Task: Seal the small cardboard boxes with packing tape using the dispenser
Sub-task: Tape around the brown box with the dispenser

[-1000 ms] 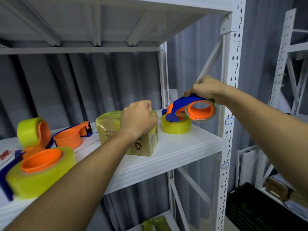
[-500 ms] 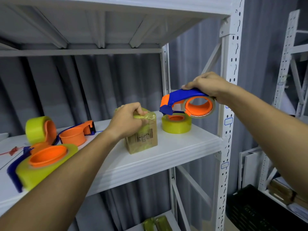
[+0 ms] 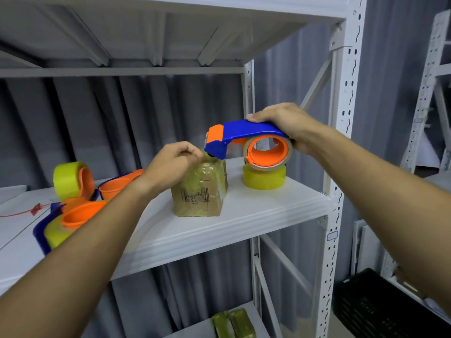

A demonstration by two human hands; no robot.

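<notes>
**Dispenser nose at the top of the box**

My right hand [image 3: 284, 123] grips the blue handle of the tape dispenser [image 3: 246, 140], fingers curled over its top. I hold the dispenser level above the white shelf [image 3: 256, 215], its orange-capped nose pointing left and sitting right at the top edge of the small cardboard box [image 3: 201, 191]. The nearly spent roll on its orange hub [image 3: 268, 152] hangs at the rear, just above a loose yellow tape roll [image 3: 264, 179] that lies flat on the shelf behind and to the right of the box.

My left hand [image 3: 170, 164] rests on the top left of the box, fingers curled and pinching at something at the top edge near the dispenser's nose; I cannot tell whether it is the tape end. The box stands on the shelf near the middle, already wrapped in glossy yellowish tape, with a barcode on the side facing me.

Off to the left on the same shelf sit 1 yellow roll standing on edge [image 3: 69, 179] and other dispensers with orange hubs [image 3: 80, 213]. Lower down, 2 taped packages [image 3: 231, 323] lie on the shelf below.
</notes>
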